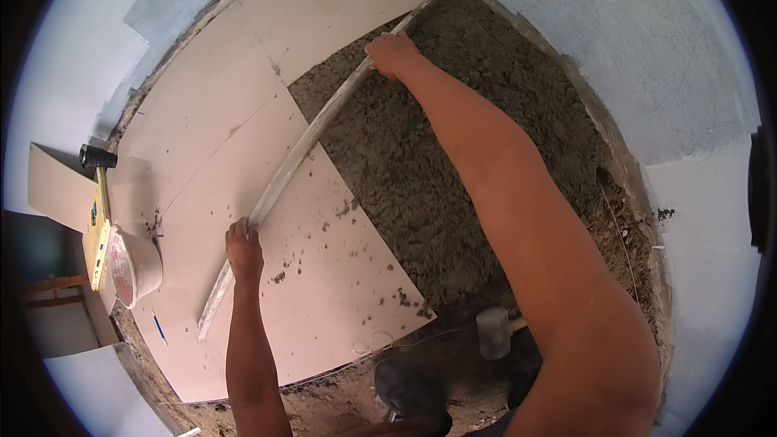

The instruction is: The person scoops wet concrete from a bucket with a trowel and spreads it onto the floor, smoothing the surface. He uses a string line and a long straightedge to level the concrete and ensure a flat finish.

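Observation:
My left hand [244, 255] grips the lower part of a long pale straightedge bar [315, 128], smeared with mortar. Further along, my right hand [393, 56] is closed around the same bar near its far end. The bar runs diagonally across pale pinkish floor tiles [206, 109] and over a bed of wet grey mortar [413, 194]. Its far end reaches the base of the right-hand wall. Crumbs of mortar are scattered over the tile nearest me.
A white bucket [149, 264] lies tipped at the left, beside a yellow spirit level [99, 249] and a black-headed mallet [100, 158]. A pencil [159, 326] rests on the tile. Near my knees are a grey-headed mallet [495, 332] and a string [419, 343]. Walls [655, 60] border the floor.

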Demonstrator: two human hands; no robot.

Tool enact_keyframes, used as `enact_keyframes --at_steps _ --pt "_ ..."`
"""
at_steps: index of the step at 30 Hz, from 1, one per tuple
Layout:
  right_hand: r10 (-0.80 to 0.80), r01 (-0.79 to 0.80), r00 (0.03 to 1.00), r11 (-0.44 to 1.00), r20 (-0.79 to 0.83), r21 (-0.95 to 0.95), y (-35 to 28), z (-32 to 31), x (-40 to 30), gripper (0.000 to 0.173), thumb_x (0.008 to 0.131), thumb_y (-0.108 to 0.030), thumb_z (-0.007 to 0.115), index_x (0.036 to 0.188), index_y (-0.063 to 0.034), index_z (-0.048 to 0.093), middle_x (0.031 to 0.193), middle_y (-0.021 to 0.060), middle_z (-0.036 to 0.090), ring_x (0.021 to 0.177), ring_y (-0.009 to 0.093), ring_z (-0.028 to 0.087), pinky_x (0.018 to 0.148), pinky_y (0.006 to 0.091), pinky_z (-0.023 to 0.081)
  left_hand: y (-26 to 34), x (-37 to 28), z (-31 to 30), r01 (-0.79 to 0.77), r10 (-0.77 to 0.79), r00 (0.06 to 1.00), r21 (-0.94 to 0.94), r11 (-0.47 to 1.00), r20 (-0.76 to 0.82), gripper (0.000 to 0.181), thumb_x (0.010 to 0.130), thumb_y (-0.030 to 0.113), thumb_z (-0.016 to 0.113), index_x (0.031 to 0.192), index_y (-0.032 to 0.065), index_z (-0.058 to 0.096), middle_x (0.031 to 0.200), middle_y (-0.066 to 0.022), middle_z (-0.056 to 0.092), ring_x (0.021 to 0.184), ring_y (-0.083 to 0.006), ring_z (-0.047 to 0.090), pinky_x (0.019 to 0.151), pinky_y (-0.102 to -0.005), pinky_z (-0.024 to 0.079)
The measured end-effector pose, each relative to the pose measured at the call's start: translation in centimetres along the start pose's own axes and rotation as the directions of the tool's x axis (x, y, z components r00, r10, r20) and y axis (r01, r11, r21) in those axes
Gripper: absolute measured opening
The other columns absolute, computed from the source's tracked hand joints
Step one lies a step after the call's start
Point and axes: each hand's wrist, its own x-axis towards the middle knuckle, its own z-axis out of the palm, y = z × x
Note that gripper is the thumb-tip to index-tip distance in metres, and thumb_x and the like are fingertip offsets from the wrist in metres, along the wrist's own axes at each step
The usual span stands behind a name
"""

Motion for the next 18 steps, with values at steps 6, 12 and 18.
enact_keyframes --at_steps 6,12,18 --pt "0.01 -0.009 0.996 1.0 0.086 -0.006 1.1 0.8 0.5 0.022 0.096 -0.025 0.059 0.108 -0.0079 0.066 0.111 0.0134 0.063 0.117 0.033 0.053 0.106 0.056 0.038 -0.4 0.7 0.5 -0.088 0.09 0.995 0.036 0.995 -0.045 0.027 0.091 0.012 0.06 0.115 -0.0008 0.06 0.11 -0.0181 0.062 0.103 -0.0375 0.056 0.089 -0.046 0.047" --pt "0.043 -0.042 0.984 0.999 0.174 -0.006 0.5 -0.4 -2.8 0.018 0.094 -0.019 0.061 0.104 -0.0055 0.067 0.11 0.0152 0.063 0.114 0.034 0.053 0.101 0.0576 0.041 -1.7 0.4 -0.5 -0.107 0.108 0.993 -0.025 0.994 0.043 0.029 0.092 0.013 0.06 0.116 -0.0029 0.061 0.112 -0.0195 0.062 0.104 -0.0379 0.057 0.089 -0.0457 0.048" --pt "0.051 -0.046 0.977 0.998 0.209 -0.032 -0.3 -0.8 -8.1 0.017 0.092 -0.018 0.062 0.101 -0.0048 0.068 0.11 0.0156 0.063 0.114 0.034 0.052 0.104 0.0591 0.038 -1.9 -1.5 -1.7 -0.098 0.104 0.99 -0.064 0.993 0.091 0.03 0.092 0.014 0.061 0.116 -0.0033 0.061 0.112 -0.0197 0.063 0.106 -0.0376 0.057 0.091 -0.0451 0.048"
